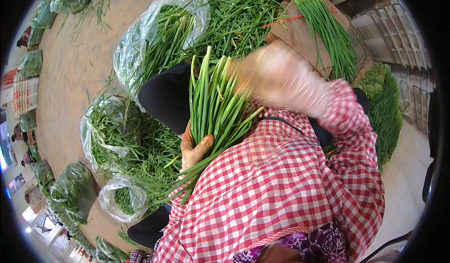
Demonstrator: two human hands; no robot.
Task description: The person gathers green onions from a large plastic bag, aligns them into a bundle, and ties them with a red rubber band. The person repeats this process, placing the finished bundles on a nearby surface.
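A loose bunch of garlic chives (214,108) rests in my left hand (195,152), whose thumb lies across the green stalks. The pale stem ends point away from me, and the long leaves droop over my forearm. My right hand (277,73) is at the right side of the stem ends, strongly blurred; whether its fingers grip any stalks cannot be made out. Beyond it, a neat bunch of chives (325,34) lies on a brown board (291,17). A red tie strip (293,19) sticks out from under that bunch.
A big heap of loose chives (239,20) lies ahead, beside an open clear plastic bag (132,52) of chives. More bags (93,136) stand on the left. Stacked bundles (383,115) and plastic crates (390,34) are on the right. Filled bags (74,189) line the dirt floor (70,98).
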